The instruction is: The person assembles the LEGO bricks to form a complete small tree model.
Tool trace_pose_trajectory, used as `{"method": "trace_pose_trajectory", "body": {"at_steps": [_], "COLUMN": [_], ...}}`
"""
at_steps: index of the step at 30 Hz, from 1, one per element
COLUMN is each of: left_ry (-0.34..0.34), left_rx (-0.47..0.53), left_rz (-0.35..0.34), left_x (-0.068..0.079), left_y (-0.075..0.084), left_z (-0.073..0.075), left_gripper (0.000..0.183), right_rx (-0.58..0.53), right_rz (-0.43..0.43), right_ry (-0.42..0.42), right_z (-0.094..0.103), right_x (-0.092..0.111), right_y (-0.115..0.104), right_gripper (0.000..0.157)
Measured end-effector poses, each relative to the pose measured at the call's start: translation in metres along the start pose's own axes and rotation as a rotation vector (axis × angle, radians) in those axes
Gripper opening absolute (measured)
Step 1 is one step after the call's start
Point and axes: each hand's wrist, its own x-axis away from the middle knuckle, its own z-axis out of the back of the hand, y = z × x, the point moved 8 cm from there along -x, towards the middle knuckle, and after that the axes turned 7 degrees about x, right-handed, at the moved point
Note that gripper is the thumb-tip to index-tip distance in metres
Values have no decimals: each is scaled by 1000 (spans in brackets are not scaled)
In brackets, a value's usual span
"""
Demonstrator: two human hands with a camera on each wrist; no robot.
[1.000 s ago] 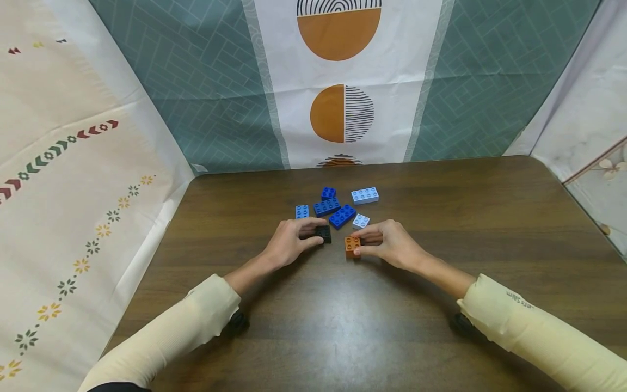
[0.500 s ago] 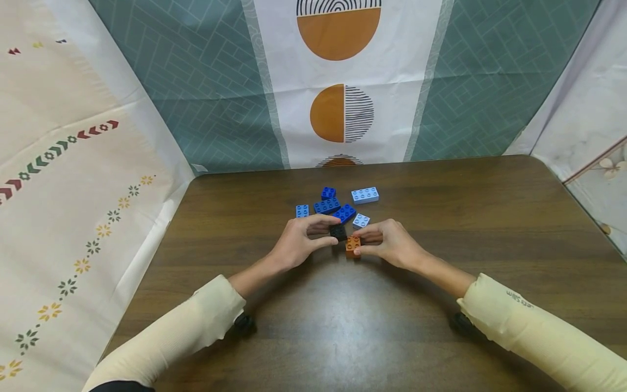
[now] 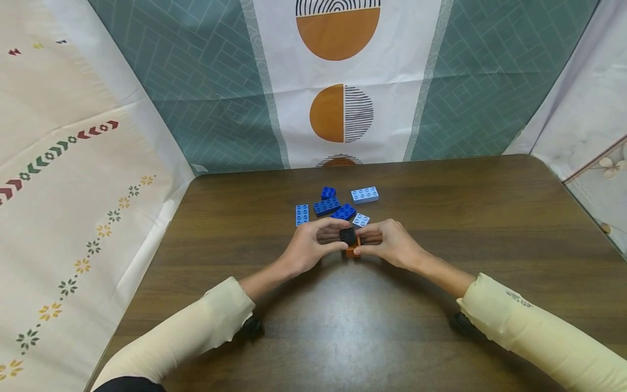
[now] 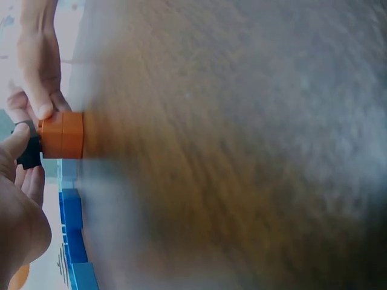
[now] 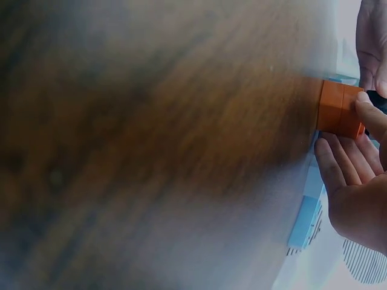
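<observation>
A small black toy building brick (image 3: 348, 236) is pinched between the thumb and fingers of my left hand (image 3: 309, 246). Right beneath it stands an orange brick stack (image 3: 350, 253) on the table; a seam across its side in the left wrist view suggests two orange bricks (image 4: 62, 135). My right hand (image 3: 393, 243) grips the stack from the right, its thumb on the near side. From the left wrist, the black brick (image 4: 29, 156) lies against or just over the orange top; whether the studs are joined I cannot tell.
Beyond the hands lie several loose bricks: a mid-blue one (image 3: 302, 215), dark blue ones (image 3: 326, 206), a small pale blue one (image 3: 361, 220) and a long light blue one (image 3: 364, 195). The brown table (image 3: 450, 201) ends at patterned cloth hangings (image 3: 215, 92).
My left hand has carried the black brick rightward, from beside the orange stack to over its top. The mid-blue brick at left shows more fully now. My right hand has stayed in place.
</observation>
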Motion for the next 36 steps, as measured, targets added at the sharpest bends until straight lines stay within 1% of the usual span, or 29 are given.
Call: {"method": "trace_pose_trajectory", "body": {"at_steps": [5, 11, 17, 20, 24, 27, 31, 36], "left_ry": [-3, -6, -20, -25, -25, -26, -29, -29], "left_rx": [18, 57, 109, 71, -30, -78, -104, -108], "left_rz": [10, 19, 55, 38, -22, -42, -38, -38], "left_x": [1, 2, 2, 2, 2, 2, 1, 1], "left_y": [-2, -5, -10, -9, -6, -5, -6, -6], "left_z": [-5, -7, -9, -10, -11, -11, -10, -10], "left_gripper": [40, 39, 40, 39, 40, 39, 39, 39], "right_rx": [-15, 1, 14, 19, 16, 19, 11, -41], "right_rz": [7, 19, 28, 27, 22, 23, 18, 12], "right_ry": [-5, 0, 7, 1, -17, -34, -44, 13], "right_z": [0, 0, 0, -1, -1, -2, -2, 4], "right_x": [1, 0, 0, 0, 1, 1, 2, 5], "right_y": [0, -2, -4, -4, -3, -4, -5, -7], "right_gripper": [40, 40, 41, 41, 40, 42, 49, 53]}}
